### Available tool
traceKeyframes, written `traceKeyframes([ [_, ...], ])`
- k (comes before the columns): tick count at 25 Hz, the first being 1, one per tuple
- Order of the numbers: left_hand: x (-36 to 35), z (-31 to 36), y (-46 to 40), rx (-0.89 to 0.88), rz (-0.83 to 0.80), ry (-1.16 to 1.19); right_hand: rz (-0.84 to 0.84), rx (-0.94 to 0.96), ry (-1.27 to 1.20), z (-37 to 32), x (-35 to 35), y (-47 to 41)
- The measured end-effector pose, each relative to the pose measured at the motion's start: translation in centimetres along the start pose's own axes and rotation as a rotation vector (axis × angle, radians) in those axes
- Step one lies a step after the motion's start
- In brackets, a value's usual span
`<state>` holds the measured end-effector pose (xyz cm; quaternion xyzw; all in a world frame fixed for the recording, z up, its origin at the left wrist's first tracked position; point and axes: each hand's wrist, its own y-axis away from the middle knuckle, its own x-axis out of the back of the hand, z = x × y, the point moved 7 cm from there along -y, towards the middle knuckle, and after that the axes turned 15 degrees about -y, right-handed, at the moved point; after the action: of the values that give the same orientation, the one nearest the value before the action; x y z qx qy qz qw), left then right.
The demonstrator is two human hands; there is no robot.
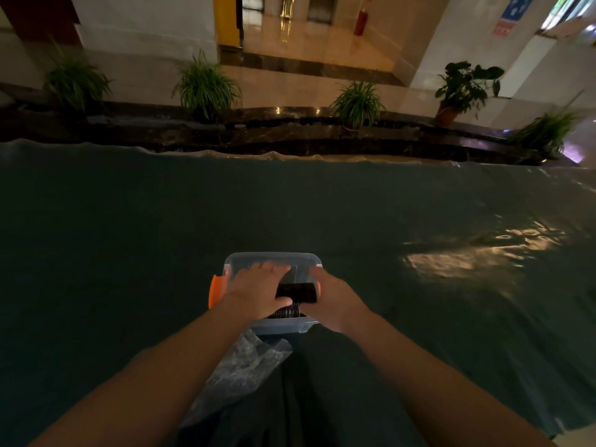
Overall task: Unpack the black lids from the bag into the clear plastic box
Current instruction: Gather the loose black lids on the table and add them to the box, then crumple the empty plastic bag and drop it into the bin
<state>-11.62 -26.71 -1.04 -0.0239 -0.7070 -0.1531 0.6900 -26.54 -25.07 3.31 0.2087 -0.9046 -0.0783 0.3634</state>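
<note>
Dim light falls on a wide worktop [129, 237] draped in dark green cloth, with a bright glare patch toward its right edge. Near the middle of the worktop's near edge stands the clear plastic box [272, 260], which has an orange latch [215, 290] on its left end. Over the open box, a row of black lids [298, 291] stacked face to face is held between 2 hands: the left hand [254, 293] is on the row's left end with its thumb curled under the lids, and the right hand [329, 300] presses against the right end, so both hands are clamped on the same stack from opposite sides. More dark lids [285, 313] lie lower down inside the box, by its near wall. Just in front of the box, at the near edge of the worktop and partly under the left forearm, lies a crumpled clear plastic bag [238, 369]; what it holds cannot be made out. Beyond the far edge of the worktop runs a dark stone ledge [290, 130] carrying several potted green plants [206, 87], and behind them is a glossy tiled floor [306, 46].
</note>
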Motion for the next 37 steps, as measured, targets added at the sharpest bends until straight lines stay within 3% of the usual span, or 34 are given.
traceKeyframes([
  [9,6.1,-7.2,10.3,0.236,0.262,-0.052,0.095,0.361,0.445,-5.4,0.6,2.1],
  [14,6.2,-11.3,16.9,0.361,0.349,-0.081,0.106,0.534,0.458,-9.4,-2.3,2.4],
  [17,4.1,-13.9,19.9,0.445,0.327,-0.059,0.044,0.584,0.379,-10.9,-5.3,2.2],
  [21,-2.3,-17.4,22.4,0.569,0.18,0.102,-0.102,0.587,0.411,-10.8,-10.9,1.9],
  [23,-5.7,-18.0,22.8,0.534,0.067,0.128,-0.164,0.633,0.564,-10.5,-13.9,1.9],
  [27,-10.4,-15.4,21.5,0.147,-0.116,-0.008,-0.263,0.667,0.786,-9.2,-17.6,2.7],
  [31,-12.3,-11.9,21.5,-0.099,-0.122,-0.052,-0.391,0.711,0.808,-6.6,-18.7,6.2],
  [34,-14.0,-9.3,22.8,-0.112,-0.163,-0.118,-0.418,0.72,0.736,-3.7,-18.1,9.0],
  [37,-15.3,-7.4,24.1,0.041,-0.294,-0.184,-0.602,0.516,0.653,1.6,-17.8,11.1],
])
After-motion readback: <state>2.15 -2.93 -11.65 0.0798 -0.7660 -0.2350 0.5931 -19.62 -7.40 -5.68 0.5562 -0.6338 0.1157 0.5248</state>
